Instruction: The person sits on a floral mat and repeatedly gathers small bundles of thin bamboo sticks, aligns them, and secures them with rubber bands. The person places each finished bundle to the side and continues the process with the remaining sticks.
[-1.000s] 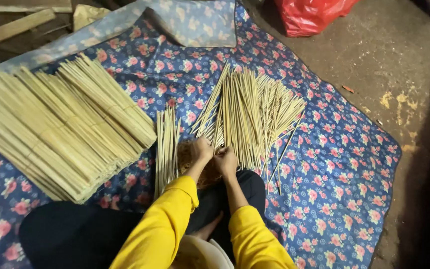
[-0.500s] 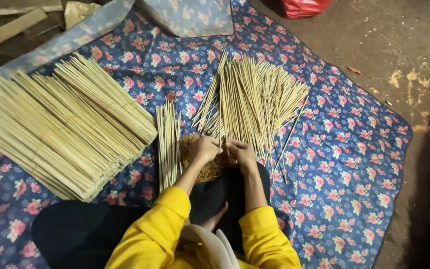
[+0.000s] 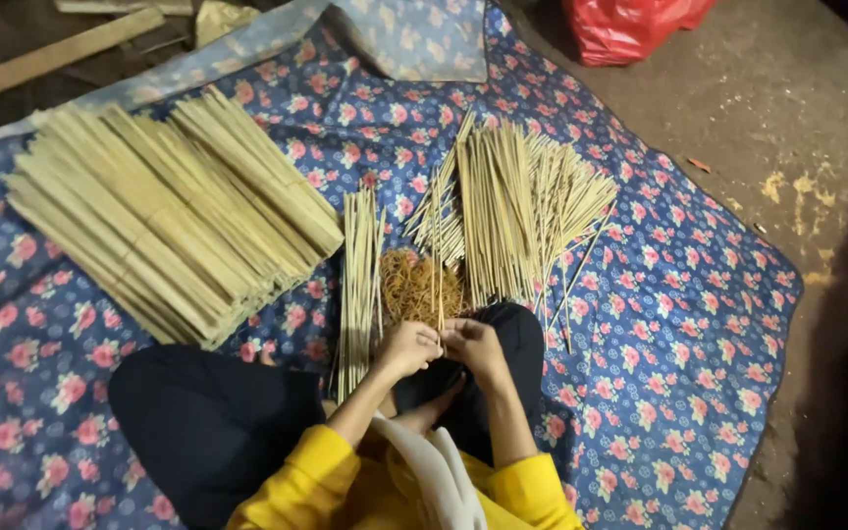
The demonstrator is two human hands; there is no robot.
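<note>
2 hands meet over the lap: left hand and right hand, fingers pinched together on thin bamboo sticks standing above a rubber-band heap. Loose stick fan ahead; small bundle beside; large stack left. Floral sheet bare rightward to its edge.

Dim light, dark edges, slight blur overall.

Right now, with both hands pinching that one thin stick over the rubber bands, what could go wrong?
1. The thin stick held between the left hand and right hand looks slender and might snap or splinter.
2. The loose fan of sticks lies close by the right hand; a wrist could scatter it.
3. The rubber bands sit in a tangle and may snag.
</note>
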